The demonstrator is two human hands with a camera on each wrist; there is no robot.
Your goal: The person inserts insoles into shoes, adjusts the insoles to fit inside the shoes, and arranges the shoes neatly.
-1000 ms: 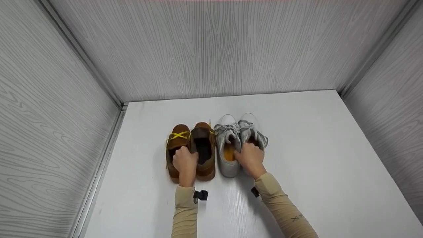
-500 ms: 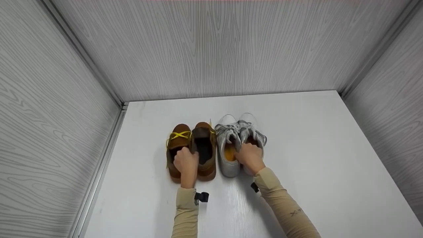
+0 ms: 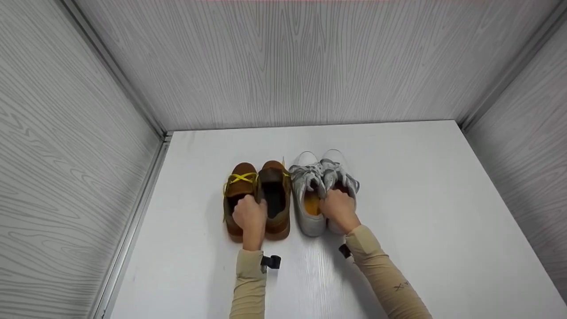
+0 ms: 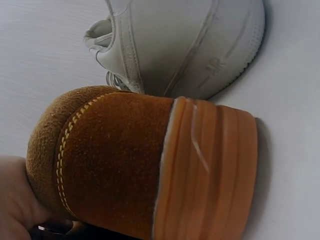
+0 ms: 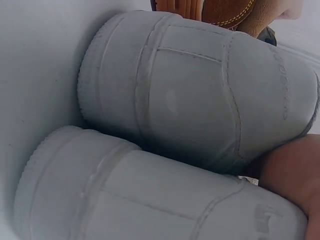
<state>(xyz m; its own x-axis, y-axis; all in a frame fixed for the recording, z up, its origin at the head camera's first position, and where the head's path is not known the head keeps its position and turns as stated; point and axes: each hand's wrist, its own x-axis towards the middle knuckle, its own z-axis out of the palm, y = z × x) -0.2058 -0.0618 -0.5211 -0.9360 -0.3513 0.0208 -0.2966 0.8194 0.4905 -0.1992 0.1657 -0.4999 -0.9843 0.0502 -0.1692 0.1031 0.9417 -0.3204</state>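
Two brown suede shoes (image 3: pixel 275 228) with yellow laces stand side by side, toes pointing away. My left hand (image 3: pixel 249 215) grips them where their inner sides meet, with the fingers down in the left shoe. To their right is a pair of white sneakers (image 3: pixel 311 225) with grey laces and an orange insole. My right hand (image 3: pixel 339 208) holds their adjoining inner sides, its fingers inside the right sneaker's opening. The fingertips of both hands are hidden in the shoes. Both sneaker heels (image 5: pixel 185 90) fill the right wrist view, set close together.
The shoes stand on a white tabletop (image 3: pixel 421 190). Grey wood-grain panels close it in at the back (image 3: pixel 292 66), on the left (image 3: pixel 75 155) and on the right (image 3: pixel 522 124). A metal rail (image 3: pixel 128 239) runs along the left edge.
The sneaker heels have shifted slightly right, so the gap to the brown shoes is a little wider. Both hands keep their hold. The head view has moved slightly.
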